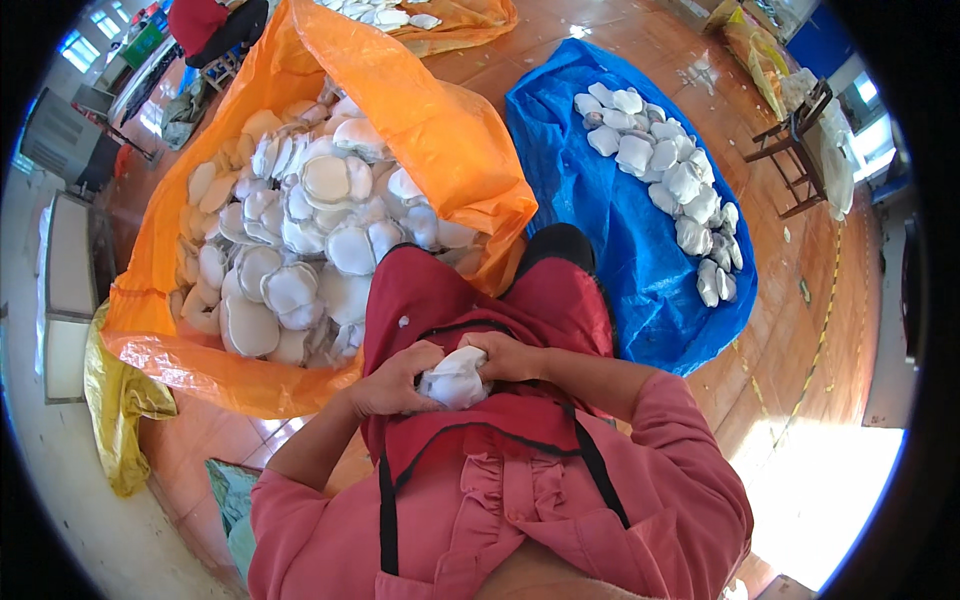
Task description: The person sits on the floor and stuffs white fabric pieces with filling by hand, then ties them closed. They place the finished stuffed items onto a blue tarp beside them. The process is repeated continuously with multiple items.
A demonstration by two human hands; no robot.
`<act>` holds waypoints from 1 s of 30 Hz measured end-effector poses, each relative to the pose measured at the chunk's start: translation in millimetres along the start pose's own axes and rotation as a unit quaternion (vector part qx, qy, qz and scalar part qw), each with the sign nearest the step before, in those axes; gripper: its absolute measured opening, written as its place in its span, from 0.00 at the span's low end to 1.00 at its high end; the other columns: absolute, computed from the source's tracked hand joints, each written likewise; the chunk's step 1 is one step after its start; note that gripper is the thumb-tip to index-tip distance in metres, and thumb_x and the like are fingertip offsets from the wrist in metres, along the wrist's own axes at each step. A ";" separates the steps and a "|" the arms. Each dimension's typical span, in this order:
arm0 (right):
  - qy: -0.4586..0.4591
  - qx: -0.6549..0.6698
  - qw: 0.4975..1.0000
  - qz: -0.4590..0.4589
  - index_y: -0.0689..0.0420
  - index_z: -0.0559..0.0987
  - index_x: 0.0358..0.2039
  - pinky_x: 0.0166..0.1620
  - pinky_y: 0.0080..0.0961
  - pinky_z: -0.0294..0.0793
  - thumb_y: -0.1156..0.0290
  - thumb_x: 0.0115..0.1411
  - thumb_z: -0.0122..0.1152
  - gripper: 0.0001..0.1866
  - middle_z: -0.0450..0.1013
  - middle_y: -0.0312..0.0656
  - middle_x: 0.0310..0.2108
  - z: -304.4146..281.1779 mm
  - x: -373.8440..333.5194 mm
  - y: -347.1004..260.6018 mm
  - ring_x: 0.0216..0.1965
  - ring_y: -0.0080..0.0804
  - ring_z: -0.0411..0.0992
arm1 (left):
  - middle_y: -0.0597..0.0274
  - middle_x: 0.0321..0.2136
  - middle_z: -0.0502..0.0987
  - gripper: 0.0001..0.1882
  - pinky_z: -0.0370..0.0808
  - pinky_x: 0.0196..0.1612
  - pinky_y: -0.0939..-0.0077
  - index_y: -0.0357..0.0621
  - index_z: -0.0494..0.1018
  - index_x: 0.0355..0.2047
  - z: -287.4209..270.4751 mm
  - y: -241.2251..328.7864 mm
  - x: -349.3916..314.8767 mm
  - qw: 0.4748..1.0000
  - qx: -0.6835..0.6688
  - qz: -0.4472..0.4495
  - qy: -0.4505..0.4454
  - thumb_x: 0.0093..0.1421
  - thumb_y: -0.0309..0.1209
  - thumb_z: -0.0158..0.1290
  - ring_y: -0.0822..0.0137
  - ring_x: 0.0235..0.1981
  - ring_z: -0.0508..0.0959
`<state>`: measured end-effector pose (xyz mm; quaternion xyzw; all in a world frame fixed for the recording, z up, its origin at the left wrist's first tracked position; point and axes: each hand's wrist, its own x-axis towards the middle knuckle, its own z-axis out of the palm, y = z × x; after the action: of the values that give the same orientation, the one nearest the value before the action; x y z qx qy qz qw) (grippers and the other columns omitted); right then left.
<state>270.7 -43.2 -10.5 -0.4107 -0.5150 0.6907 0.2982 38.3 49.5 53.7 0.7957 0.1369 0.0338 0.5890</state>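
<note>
A rounded, soft-looking white piece (456, 382) is over the dark-red cloth apron (520, 425), grasped by curled fingers of the left hand (400, 382) and right hand (508, 358). Beyond, an orange plastic sack (430, 130) holds rounded white pads (327, 182); rightward, a blue plastic sheet (650, 290) bears clustered white bundles (684, 182).

Between fingers (424, 358): wad (457, 382). Ahead-left of fingers: sack (400, 125), discs (350, 250) inside. Ahead-right: tarp (600, 270), pieces (683, 182) on top. Far left of fingers: sheet (122, 420).

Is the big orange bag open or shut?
Open: the orange bag gapes wide, showing rounded white pads heaped inside.
</note>
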 end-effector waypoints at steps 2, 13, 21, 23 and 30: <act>0.025 -0.063 0.997 -0.024 0.57 0.74 0.40 0.42 0.23 0.73 0.77 0.51 0.65 0.15 0.75 0.35 0.35 2.0 5.2 -5.8 0.38 0.21 0.71 | 0.57 0.39 0.74 0.28 0.68 0.50 0.68 0.41 0.74 0.45 5.2 6.8 0.8 0.999 -0.017 -0.041 0.021 0.44 0.35 0.68 0.59 0.44 0.72; 0.086 0.015 0.996 0.008 0.55 0.76 0.34 0.35 0.22 0.73 0.77 0.55 0.59 0.06 0.75 0.33 0.31 16.2 25.9 20.4 0.33 0.20 0.71 | 0.56 0.35 0.73 0.28 0.71 0.43 0.68 0.42 0.73 0.44 28.3 17.9 -1.6 0.981 0.054 -0.117 0.146 0.43 0.36 0.70 0.59 0.39 0.75; 0.071 0.071 0.993 0.057 0.52 0.74 0.28 0.35 0.18 0.68 0.80 0.54 0.61 0.07 0.72 0.26 0.27 18.7 35.9 22.7 0.31 0.16 0.68 | 0.56 0.34 0.71 0.26 0.71 0.42 0.68 0.43 0.73 0.43 33.1 6.6 -7.9 0.978 0.102 -0.071 0.168 0.43 0.32 0.69 0.58 0.37 0.74; 0.057 0.090 0.993 0.043 0.52 0.74 0.28 0.36 0.17 0.68 0.80 0.53 0.62 0.08 0.72 0.26 0.27 18.1 37.0 17.8 0.31 0.16 0.68 | 0.57 0.34 0.71 0.26 0.71 0.42 0.68 0.43 0.74 0.43 33.1 3.4 -9.6 0.978 0.087 -0.070 0.175 0.43 0.31 0.68 0.58 0.37 0.74; -0.046 0.142 0.987 0.052 0.57 0.73 0.47 0.50 0.23 0.69 0.79 0.48 0.64 0.23 0.72 0.34 0.42 3.2 24.5 2.4 0.45 0.25 0.70 | 0.63 0.38 0.75 0.25 0.72 0.47 0.74 0.43 0.73 0.45 29.8 -12.2 -16.4 0.955 -0.140 -0.175 0.196 0.45 0.26 0.66 0.68 0.41 0.76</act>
<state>256.0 -24.9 -18.8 -0.3584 -0.4029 0.7895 0.2932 26.8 21.0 34.8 0.6468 0.3806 0.1048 0.6526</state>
